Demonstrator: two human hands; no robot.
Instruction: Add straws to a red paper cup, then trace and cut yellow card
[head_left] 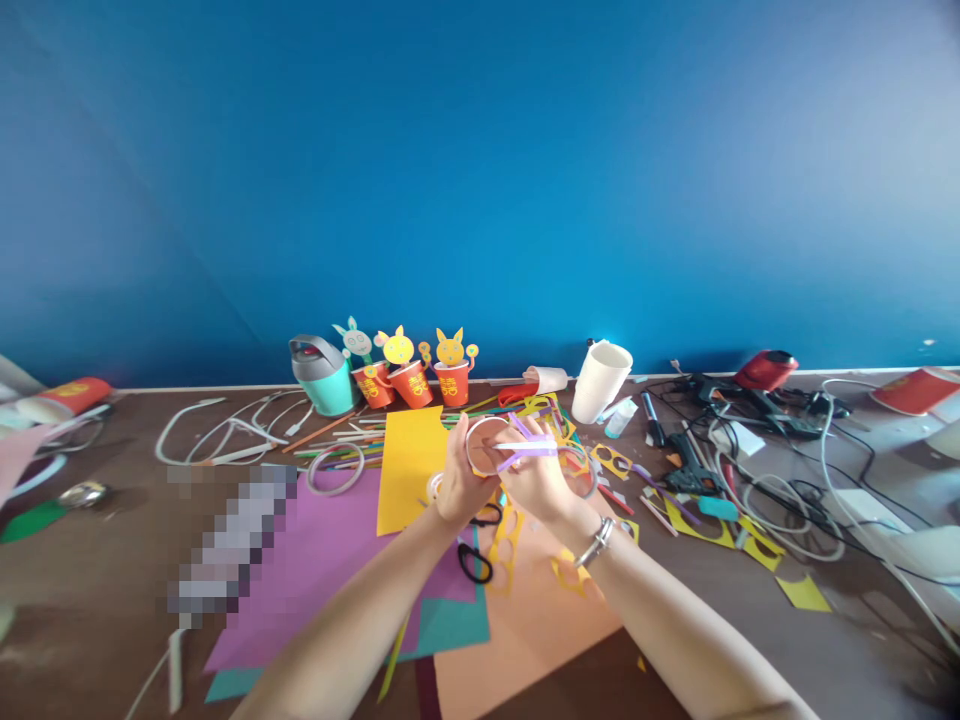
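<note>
A paper cup [480,462] is tipped with its mouth toward me. My left hand [461,485] wraps round the cup's left side. On the other side my right hand [538,488], with a silver bangle at the wrist, has its fingers closed at the rim. Purple strips [519,460] and a white strip cross over those fingers; their far ends are hard to make out. Beneath my hands lie black-handled scissors [475,563], their blades mostly hidden, and yellow paper [504,550] with round holes cut out.
Three red cups [453,384] with paper animal heads stand at the wall, beside a teal-and-grey container [327,382]. A white cup stack [601,382] leans right of centre. Glue guns [688,465] and tangled cables [810,500] lie right. Purple sheets [322,560] and an orange sheet [517,640] cover the front.
</note>
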